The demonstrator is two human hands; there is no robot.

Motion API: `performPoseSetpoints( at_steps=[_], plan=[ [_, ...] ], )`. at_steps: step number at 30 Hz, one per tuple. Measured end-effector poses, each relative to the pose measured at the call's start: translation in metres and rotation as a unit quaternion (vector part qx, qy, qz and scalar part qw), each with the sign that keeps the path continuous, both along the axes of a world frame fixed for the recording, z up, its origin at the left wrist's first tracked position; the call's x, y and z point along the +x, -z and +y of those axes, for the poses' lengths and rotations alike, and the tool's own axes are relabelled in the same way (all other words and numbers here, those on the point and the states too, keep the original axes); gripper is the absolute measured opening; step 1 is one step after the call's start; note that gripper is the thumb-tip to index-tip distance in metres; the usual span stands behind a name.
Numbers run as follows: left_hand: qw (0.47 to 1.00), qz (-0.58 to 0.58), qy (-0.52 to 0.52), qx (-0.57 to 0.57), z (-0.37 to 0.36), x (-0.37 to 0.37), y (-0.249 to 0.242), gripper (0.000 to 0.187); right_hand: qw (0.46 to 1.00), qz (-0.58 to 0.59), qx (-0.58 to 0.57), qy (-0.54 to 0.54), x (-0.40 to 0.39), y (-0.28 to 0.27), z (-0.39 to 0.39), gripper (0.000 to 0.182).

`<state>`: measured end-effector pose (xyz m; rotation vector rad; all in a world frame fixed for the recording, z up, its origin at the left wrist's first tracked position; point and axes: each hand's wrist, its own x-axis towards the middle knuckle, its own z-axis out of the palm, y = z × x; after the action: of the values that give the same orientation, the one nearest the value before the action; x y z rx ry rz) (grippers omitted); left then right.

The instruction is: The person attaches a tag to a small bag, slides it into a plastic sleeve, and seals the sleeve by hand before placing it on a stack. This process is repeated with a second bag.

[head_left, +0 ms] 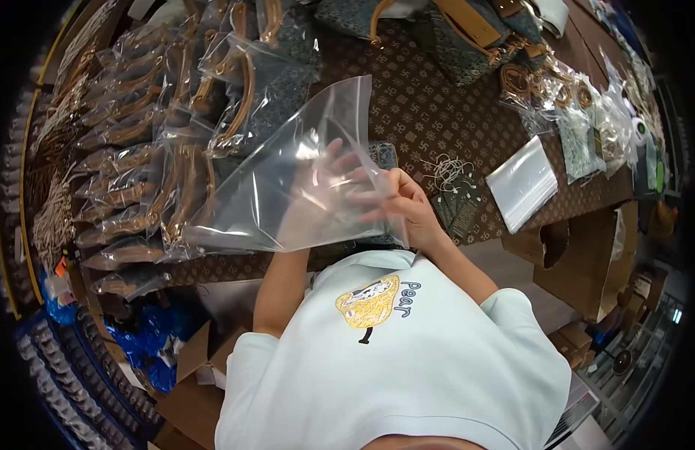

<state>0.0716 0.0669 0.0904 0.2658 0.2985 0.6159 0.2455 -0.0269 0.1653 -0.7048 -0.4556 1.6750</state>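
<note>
A large clear plastic bag (257,202) stretches across the middle of the view. My left hand (321,176) shows through its film, fingers spread apart; whether it is inside or behind the bag I cannot tell. At the bag's right edge my right hand (407,199) pinches the plastic between thumb and fingers. Right of that hand lie dark tags (456,210) with a tangle of white strings (449,172). A stack of flat clear bags (522,184) is further right.
Bagged tan handles (130,176) fill the table's left side. Patterned bags with tan leather (467,26) stand at the back. Coiled straps in plastic (580,94) lie at the back right. Cardboard boxes (588,262) are below the right edge, blue plastic (156,341) below the left.
</note>
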Motion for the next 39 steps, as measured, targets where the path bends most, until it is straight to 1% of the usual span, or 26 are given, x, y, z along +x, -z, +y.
performPoseSetpoints(
  at_steps=[1,2,4,5,6,7,8,11,13,14,15,17,18,20,22,23,24,25,27,28,30,31,33,35,37,39],
  plan=[
    [0.998,-0.051,-0.019,-0.04,-0.005,-0.001,-0.018,0.073,0.996,0.078,-0.035,-0.011,0.001,0.003,-0.003,0.014],
    [0.992,-0.119,-0.004,-0.052,-0.006,-0.005,-0.022,0.08,0.996,0.079,-0.05,-0.008,0.002,0.011,-0.008,0.036],
    [0.99,-0.129,0.052,0.006,-0.006,-0.013,-0.023,0.084,0.991,0.111,-0.065,-0.025,0.005,0.004,-0.009,0.033],
    [0.979,-0.205,0.012,-0.008,-0.014,-0.013,-0.027,0.088,0.986,0.144,-0.076,-0.03,0.006,0.002,-0.009,0.031],
    [0.988,-0.122,-0.064,-0.065,-0.02,-0.012,-0.048,0.088,0.986,0.143,-0.076,-0.033,0.007,0.008,-0.009,0.031],
    [0.982,-0.036,-0.139,-0.122,-0.024,-0.013,-0.065,0.089,0.981,0.187,-0.053,-0.025,0.007,0.019,-0.009,0.046],
    [0.974,-0.041,-0.171,-0.143,-0.023,-0.019,-0.062,0.088,0.973,0.23,-0.027,-0.018,0.007,0.025,-0.008,0.061],
    [0.965,-0.172,-0.18,-0.085,-0.017,-0.04,-0.02,0.091,0.981,0.164,-0.083,0.07,0.006,0.03,-0.006,0.048],
    [0.97,-0.099,-0.196,-0.106,-0.019,-0.058,-0.015,0.09,0.983,0.043,-0.056,0.17,0.005,0.048,-0.008,0.032],
    [0.975,-0.078,-0.197,-0.071,-0.018,-0.067,-0.014,0.079,0.982,0.042,-0.056,0.173,0.005,0.054,-0.013,0.032],
    [0.975,-0.078,-0.195,-0.071,-0.016,-0.075,-0.011,0.079,0.975,-0.056,-0.049,0.208,0.006,0.058,-0.019,0.034],
    [0.979,0.068,-0.188,-0.023,-0.011,-0.091,-0.004,0.071,0.946,-0.202,-0.04,0.249,0.008,0.057,-0.029,0.042],
    [0.97,0.179,-0.151,0.07,-0.007,-0.093,-0.006,0.058,0.946,-0.204,-0.044,0.249,0.013,0.059,-0.035,0.042],
    [0.961,0.233,-0.1,0.11,0.014,-0.089,-0.008,0.049,0.964,-0.116,-0.144,0.19,0.027,0.065,-0.042,0.047],
    [0.922,0.353,-0.055,0.146,0.034,-0.068,-0.032,0.029,0.958,-0.041,-0.247,0.142,0.049,0.071,-0.043,0.033],
    [0.909,0.374,-0.05,0.177,0.045,-0.057,-0.045,0.03,0.957,-0.004,-0.265,0.122,0.058,0.083,-0.046,0.026],
    [0.894,0.393,-0.045,0.209,0.058,-0.046,-0.056,0.031,0.964,-0.062,-0.223,0.128,0.061,0.086,-0.046,0.019],
    [0.854,0.437,-0.08,0.27,0.068,-0.037,-0.066,0.031,0.959,-0.085,-0.216,0.165,0.059,0.079,-0.044,0.019],
    [0.672,0.534,-0.258,0.444,0.087,-0.016,-0.06,0.034,0.953,-0.095,-0.191,0.216,0.055,0.074,-0.045,0.02],
    [0.551,0.612,-0.286,0.489,0.085,-0.002,-0.081,0.041,0.954,-0.094,-0.209,0.191,0.053,0.072,-0.047,0.021],
    [0.19,0.697,-0.292,0.626,0.078,0.028,-0.086,0.051,0.945,-0.114,-0.27,0.147,0.043,0.077,-0.05,0.022],
    [0.248,0.677,-0.198,0.664,0.07,0.043,-0.071,0.061,0.942,-0.101,-0.28,0.154,0.036,0.082,-0.05,0.022],
    [0.214,0.623,-0.039,0.752,0.033,0.073,-0.052,0.066,0.937,-0.076,-0.29,0.181,0.022,0.089,-0.054,0.026],
    [0.312,0.62,-0.01,0.72,0.011,0.088,-0.003,0.068,0.93,-0.056,-0.306,0.195,0.015,0.088,-0.055,0.027],
    [0.343,0.638,0.031,0.688,0.002,0.096,0.029,0.069,0.922,-0.037,-0.32,0.214,0.014,0.081,-0.057,0.028],
    [0.387,0.632,0.082,0.666,0.008,0.103,0.037,0.07,0.929,-0.052,-0.347,0.122,0.017,0.071,-0.061,0.024]
  ],
)
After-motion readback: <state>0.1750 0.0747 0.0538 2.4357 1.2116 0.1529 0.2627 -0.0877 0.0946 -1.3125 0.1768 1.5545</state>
